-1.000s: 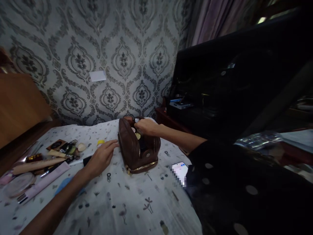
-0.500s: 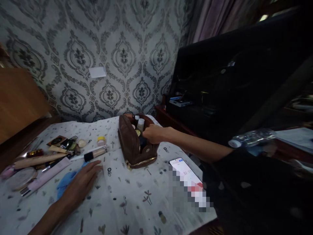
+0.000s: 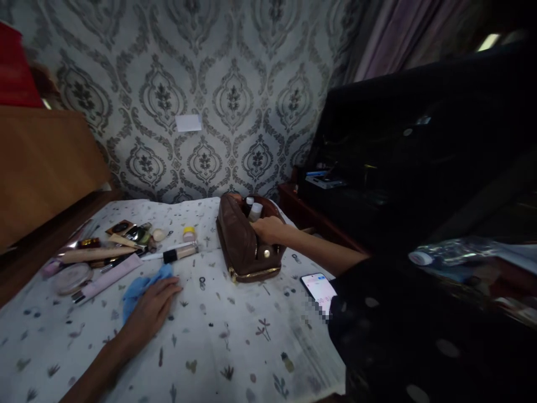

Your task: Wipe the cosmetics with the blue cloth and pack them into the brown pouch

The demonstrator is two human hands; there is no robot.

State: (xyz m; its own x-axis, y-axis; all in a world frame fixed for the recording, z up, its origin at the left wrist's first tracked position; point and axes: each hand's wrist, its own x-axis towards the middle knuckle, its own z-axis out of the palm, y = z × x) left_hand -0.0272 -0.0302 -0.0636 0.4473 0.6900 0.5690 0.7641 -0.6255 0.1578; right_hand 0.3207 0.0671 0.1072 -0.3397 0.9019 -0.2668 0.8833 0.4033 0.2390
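Observation:
A brown zip-up cosmetics bag [image 3: 235,232] stands unzipped on the patterned white cloth [image 3: 201,347]. My right hand [image 3: 268,229] reaches down into its mouth; the fingertips are hidden inside, so I cannot see what they touch. Beside that hand, a white-capped bottle [image 3: 255,211] pokes up in the bag. My left hand [image 3: 157,305] lies flat with its fingers stretched out, partly over a crumpled blue cloth [image 3: 136,290]. Just beyond the left hand are a foundation tube with a black cap [image 3: 180,253] and a pink tube [image 3: 111,277].
Several cosmetics lie at the left, among them a round compact [image 3: 73,278] and a yellow-lidded jar [image 3: 189,233]. A lit phone [image 3: 319,291] rests by my right sleeve. A plastic bottle [image 3: 453,252] lies at the right. A wooden panel [image 3: 46,173] rises at the left.
The view has shifted left, so things appear further right. My right hand sits deeper in the bag's mouth. My right sleeve now covers more of the phone. My left hand still rests by the blue cloth.

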